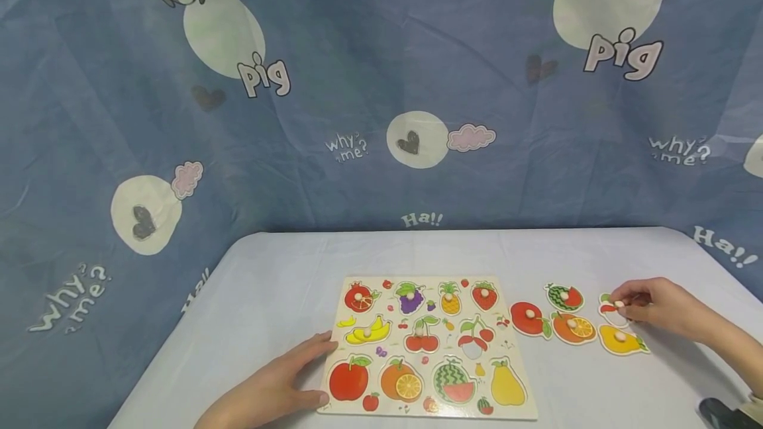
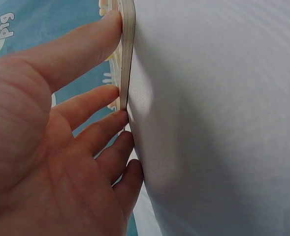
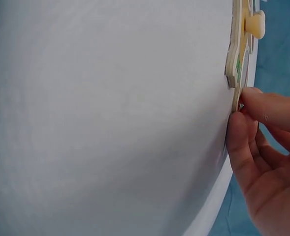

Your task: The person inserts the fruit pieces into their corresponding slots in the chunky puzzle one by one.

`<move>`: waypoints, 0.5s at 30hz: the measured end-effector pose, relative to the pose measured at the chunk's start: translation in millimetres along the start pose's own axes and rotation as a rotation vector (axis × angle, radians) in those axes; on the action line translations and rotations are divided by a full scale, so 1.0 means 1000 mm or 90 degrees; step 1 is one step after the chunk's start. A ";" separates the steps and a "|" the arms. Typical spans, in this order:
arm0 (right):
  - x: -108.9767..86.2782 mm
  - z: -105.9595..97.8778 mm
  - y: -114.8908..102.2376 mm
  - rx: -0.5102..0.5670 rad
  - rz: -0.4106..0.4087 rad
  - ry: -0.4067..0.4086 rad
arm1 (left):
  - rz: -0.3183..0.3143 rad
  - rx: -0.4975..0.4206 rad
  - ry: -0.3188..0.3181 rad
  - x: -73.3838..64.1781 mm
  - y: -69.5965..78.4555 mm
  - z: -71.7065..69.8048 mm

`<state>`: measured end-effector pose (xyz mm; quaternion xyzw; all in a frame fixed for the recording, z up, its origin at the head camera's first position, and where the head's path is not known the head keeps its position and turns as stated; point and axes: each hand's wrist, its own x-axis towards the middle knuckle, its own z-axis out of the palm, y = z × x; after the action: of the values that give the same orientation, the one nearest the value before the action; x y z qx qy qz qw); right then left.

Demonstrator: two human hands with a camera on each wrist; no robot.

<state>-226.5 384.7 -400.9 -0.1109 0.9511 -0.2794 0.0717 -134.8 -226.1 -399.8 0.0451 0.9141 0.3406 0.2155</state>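
Cream rectangular wooden puzzle board [image 1: 448, 349] printed with colourful fruits, flat on a white-covered table [image 1: 298, 270]. At its left edge, the left hand [image 1: 274, 376] rests extended fingers and thumb, grasping nothing. Well right of the board, the right hand [image 1: 667, 306] pinches a small red, white and green wooden piece [image 1: 608, 310] between thumb and fingertips. Between that piece and the board: knobbed watermelon [image 1: 560, 296], orange [image 1: 572, 330] and round red fruit [image 1: 524, 318] pieces.

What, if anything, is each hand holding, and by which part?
The right hand pinches the red-and-white piece on its right side; exact spot hidden. The left hand touches the left edge of the board.
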 end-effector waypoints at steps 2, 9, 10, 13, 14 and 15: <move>-0.001 0.000 -0.001 -0.006 0.000 0.002 | 0.005 0.003 0.002 0.000 0.000 0.000; -0.003 -0.001 -0.004 -0.005 -0.001 0.003 | 0.023 0.007 0.001 -0.001 -0.002 -0.001; -0.003 -0.001 -0.004 -0.005 -0.002 0.003 | 0.024 0.007 0.000 -0.001 -0.002 -0.001; -0.004 -0.001 -0.003 -0.001 -0.007 0.004 | 0.021 0.006 0.001 0.000 -0.002 0.000; -0.004 -0.001 -0.003 0.001 -0.009 0.004 | 0.020 0.007 0.001 0.000 -0.002 0.000; -0.004 -0.001 -0.003 0.003 -0.011 0.005 | 0.018 0.006 0.001 0.000 -0.002 0.000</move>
<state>-222.8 384.1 -398.1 -0.1180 0.9496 -0.2828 0.0657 -135.0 -227.7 -401.2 0.0588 0.9152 0.3390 0.2099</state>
